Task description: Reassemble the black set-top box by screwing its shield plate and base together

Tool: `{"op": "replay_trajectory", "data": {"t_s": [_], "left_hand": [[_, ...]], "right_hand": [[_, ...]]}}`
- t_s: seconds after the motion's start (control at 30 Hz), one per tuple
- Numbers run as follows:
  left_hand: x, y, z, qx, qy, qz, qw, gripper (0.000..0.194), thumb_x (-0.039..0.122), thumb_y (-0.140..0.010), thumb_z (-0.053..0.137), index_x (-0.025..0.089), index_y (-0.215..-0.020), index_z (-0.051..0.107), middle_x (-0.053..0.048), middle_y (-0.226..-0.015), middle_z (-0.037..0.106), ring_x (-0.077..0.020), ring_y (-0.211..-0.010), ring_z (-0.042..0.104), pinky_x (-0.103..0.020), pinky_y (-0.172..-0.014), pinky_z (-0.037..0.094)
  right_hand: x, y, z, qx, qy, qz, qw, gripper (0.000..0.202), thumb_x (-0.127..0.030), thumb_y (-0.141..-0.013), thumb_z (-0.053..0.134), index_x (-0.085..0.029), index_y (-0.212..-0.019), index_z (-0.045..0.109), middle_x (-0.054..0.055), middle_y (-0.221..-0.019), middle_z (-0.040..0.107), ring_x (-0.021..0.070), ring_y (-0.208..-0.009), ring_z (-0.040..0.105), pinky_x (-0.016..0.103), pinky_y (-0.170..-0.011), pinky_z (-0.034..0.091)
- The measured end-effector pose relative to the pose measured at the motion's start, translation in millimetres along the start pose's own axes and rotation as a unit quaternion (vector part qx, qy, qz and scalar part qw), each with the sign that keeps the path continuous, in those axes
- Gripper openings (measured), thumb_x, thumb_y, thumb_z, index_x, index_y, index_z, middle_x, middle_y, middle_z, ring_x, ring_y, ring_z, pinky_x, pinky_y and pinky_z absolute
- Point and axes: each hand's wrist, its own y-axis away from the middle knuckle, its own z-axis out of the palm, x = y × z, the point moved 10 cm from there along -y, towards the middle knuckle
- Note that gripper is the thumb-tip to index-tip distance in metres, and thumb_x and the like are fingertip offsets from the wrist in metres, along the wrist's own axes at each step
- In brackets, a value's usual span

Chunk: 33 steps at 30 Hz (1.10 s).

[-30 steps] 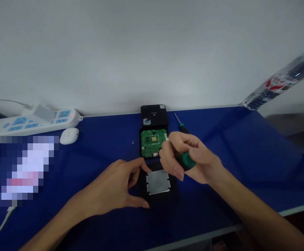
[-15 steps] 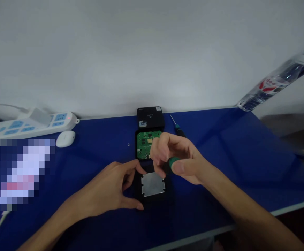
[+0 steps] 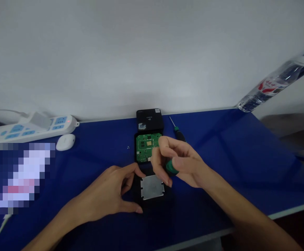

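Note:
A black casing half (image 3: 152, 205) lies near the front of the table with a silver metal plate (image 3: 152, 187) set in it. My left hand (image 3: 112, 191) grips this casing at its left side, fingers at the upper edge and thumb at the lower corner. Above the plate's right side, my right hand (image 3: 180, 160) is curled around a screwdriver (image 3: 171, 168); only its green handle end shows, and the tip is hidden. Just beyond sits a green circuit board (image 3: 143, 148) in a black housing, partly covered by my right hand.
A black box (image 3: 150, 120) stands by the wall, with a second screwdriver (image 3: 177, 130) to its right. Tiny screws (image 3: 128, 147) lie left of the board. At left are a power strip (image 3: 60, 126), a white earphone case (image 3: 65, 142) and a blurred-out phone (image 3: 26, 177). A bottle (image 3: 274, 83) leans at right.
My right hand has turned slightly, its fingers lower over the plate, and the green handle has tilted. My left hand keeps its grip on the casing. The whole view has shifted a little.

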Motion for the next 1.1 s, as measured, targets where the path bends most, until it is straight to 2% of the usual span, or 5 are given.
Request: {"op": "replay_trajectory", "data": {"t_s": [0.1,0.23,0.47,0.87,1.1], "left_hand": [[4.5,0.3,-2.2,-0.004,0.014,0.007,1.000,0.057,0.056,-0.073,0.096,0.023,-0.111,0.069,0.011,-0.068,0.052,-0.0140,-0.060,0.047,-0.029,-0.057,0.032],[3.8,-0.1,-2.4,0.000,0.027,0.008,1.000,0.066,0.061,-0.064,0.099,0.023,-0.110,0.070,0.010,-0.069,0.053,-0.0141,-0.060,0.048,-0.029,-0.056,0.031],[13.5,2.6,3.5,0.021,-0.007,0.053,0.998,0.067,0.066,-0.068,0.096,0.022,-0.110,0.068,0.009,-0.070,0.056,-0.0145,-0.058,0.050,-0.029,-0.057,0.032],[18.5,4.3,3.4,0.036,-0.023,0.057,0.997,0.064,0.067,-0.070,0.095,0.023,-0.106,0.065,0.009,-0.070,0.058,-0.0140,-0.055,0.050,-0.030,-0.055,0.031],[14.5,3.8,5.1,0.023,-0.018,0.052,0.998,0.063,0.066,-0.070,0.094,0.024,-0.106,0.065,0.009,-0.070,0.058,-0.0150,-0.057,0.052,-0.030,-0.056,0.033]], "right_hand": [[1.3,-0.1,2.9,-0.005,-0.006,0.010,1.000,0.030,-0.036,-0.108,0.067,-0.024,-0.088,0.047,0.004,-0.081,0.068,0.0170,-0.066,0.057,0.032,-0.067,0.051],[4.3,0.9,2.3,-0.006,-0.006,0.006,1.000,0.026,-0.029,-0.103,0.076,-0.024,-0.095,0.051,0.004,-0.083,0.071,0.0184,-0.071,0.061,0.033,-0.071,0.052],[5.2,6.2,6.4,-0.018,0.048,-0.018,0.999,0.022,-0.027,-0.096,0.086,-0.020,-0.105,0.067,0.002,-0.090,0.066,0.0172,-0.078,0.059,0.031,-0.074,0.048],[1.9,6.4,9.1,-0.025,0.020,0.019,0.999,0.017,-0.032,-0.102,0.075,-0.020,-0.097,0.064,0.000,-0.075,0.064,0.0159,-0.062,0.051,0.029,-0.062,0.041],[5.5,6.0,-1.4,-0.016,0.051,0.009,0.999,0.040,-0.040,-0.110,0.060,-0.016,-0.084,0.079,0.006,-0.070,0.062,0.0219,-0.069,0.058,0.033,-0.064,0.047]]}}
